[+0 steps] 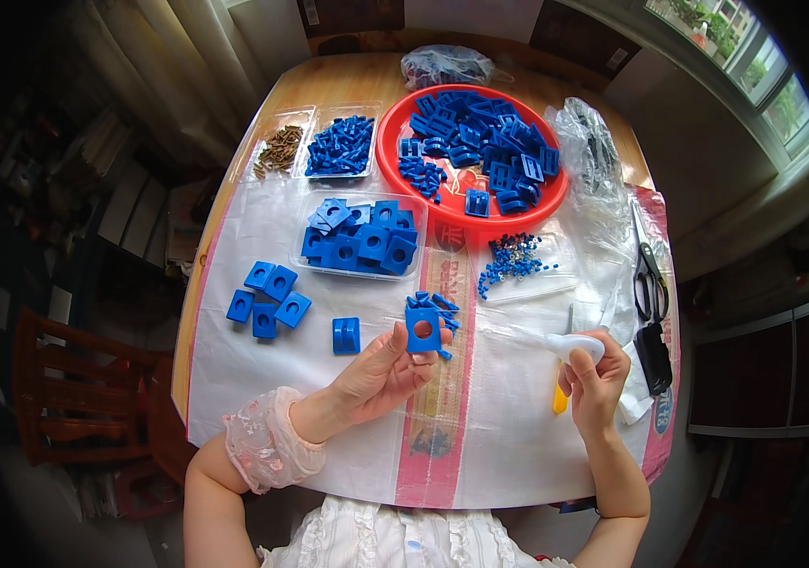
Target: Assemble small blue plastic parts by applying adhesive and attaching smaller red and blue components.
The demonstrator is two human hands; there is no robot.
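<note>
My left hand (pixel 371 381) pinches a blue square plastic piece with a round hole (pixel 417 315), held upright above the table. Behind it lies a small heap of narrow blue parts (pixel 447 305), partly hidden. My right hand (pixel 598 386) is closed around a white, rounded squeeze bottle (pixel 582 345) with a thin tip pointing left toward the piece; tip and piece are apart. Left of my left hand sits a blue ridged block (pixel 346 335). Farther left are several loose blue square pieces with holes (pixel 278 283).
A clear tray (pixel 367 272) holds more square pieces. Behind it are boxes of blue pegs (pixel 339 147) and brass-coloured screws (pixel 280 149). A red basin (pixel 387 156) carries blue parts. Small blue and black bits (pixel 510 260), scissors (pixel 651 292), a black case (pixel 653 359) and a yellow handle (pixel 560 398) lie rightward.
</note>
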